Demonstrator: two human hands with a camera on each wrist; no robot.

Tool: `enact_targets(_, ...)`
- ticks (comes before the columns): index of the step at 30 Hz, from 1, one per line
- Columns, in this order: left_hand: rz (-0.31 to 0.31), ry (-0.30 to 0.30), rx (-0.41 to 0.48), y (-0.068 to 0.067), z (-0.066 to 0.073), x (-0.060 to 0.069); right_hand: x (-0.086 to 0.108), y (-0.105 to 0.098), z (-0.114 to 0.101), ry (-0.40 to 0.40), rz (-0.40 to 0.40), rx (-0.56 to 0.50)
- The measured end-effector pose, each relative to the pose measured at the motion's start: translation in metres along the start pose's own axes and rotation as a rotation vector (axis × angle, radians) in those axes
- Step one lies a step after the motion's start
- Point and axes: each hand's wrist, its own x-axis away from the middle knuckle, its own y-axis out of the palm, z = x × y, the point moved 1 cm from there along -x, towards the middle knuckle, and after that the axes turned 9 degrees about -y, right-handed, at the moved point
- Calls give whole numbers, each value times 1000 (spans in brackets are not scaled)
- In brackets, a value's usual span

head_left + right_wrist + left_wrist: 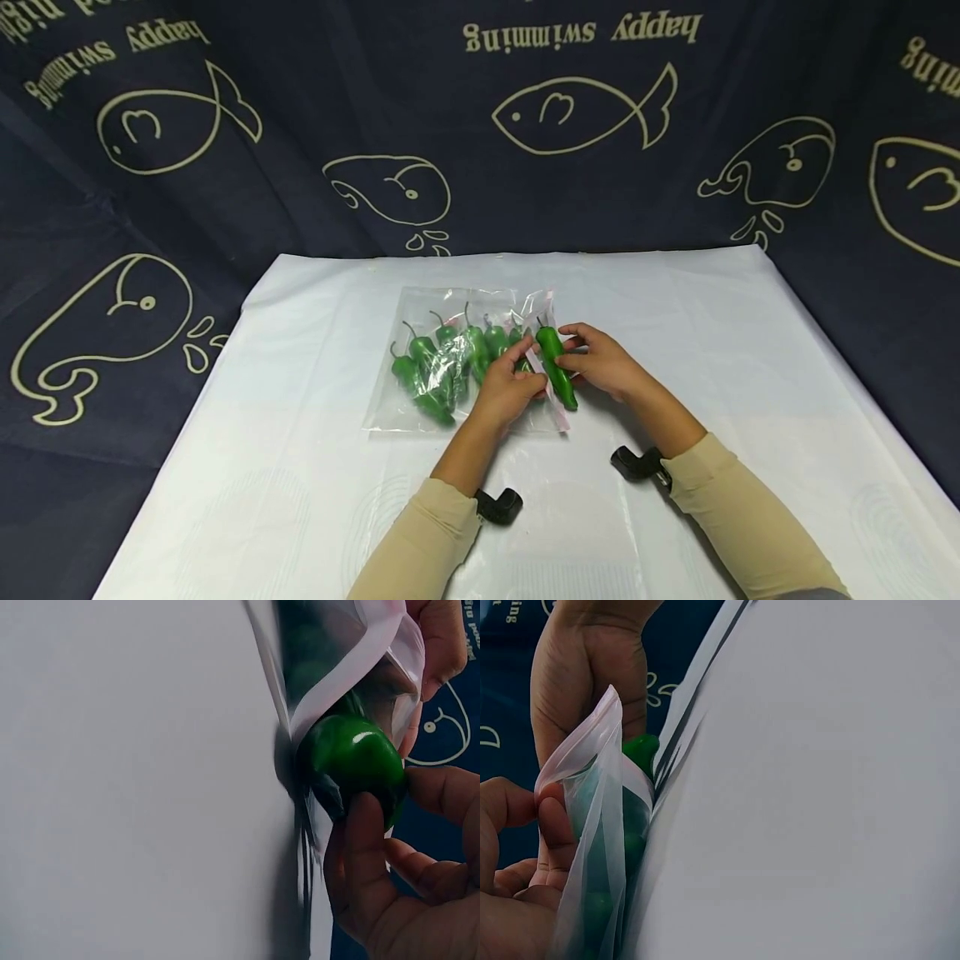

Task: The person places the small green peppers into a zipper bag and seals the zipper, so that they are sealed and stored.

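A clear zip bag lies flat on the table with several green peppers inside, its pink-edged mouth facing right. My left hand pinches the upper layer of that mouth; the left wrist view shows the pink strip raised between thumb and finger. In my right hand is one long green pepper, held between thumb and fingers at the bag's opening. From the right wrist view, the pepper's rounded end sits against the pink strip. How far it reaches inside is hard to tell.
A white cloth covers the table. Behind it hangs a dark blue curtain with fish and whale outlines. Black wrist cameras sit on both sleeves, close above the tabletop.
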Motion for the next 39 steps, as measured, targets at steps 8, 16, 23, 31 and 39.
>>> enact_targets(8, -29, 33, 18, 0, -1, 1, -3, 1, 3, -28, 40, -5)
enact_targets(16, -19, 35, 47, 0, 1, 0, -6, 7, 1, -34, 87, -34)
enact_targets(23, -23, 27, 46, 0, 2, 0, -8, 16, 1, -9, 102, -103)
enact_targets(31, -33, 34, 53, 2, 2, 0, -8, 18, 3, 26, 92, -162)
enact_targets(39, -63, 39, 20, 1, 13, 9, -6, 20, -1, 51, 38, -212)
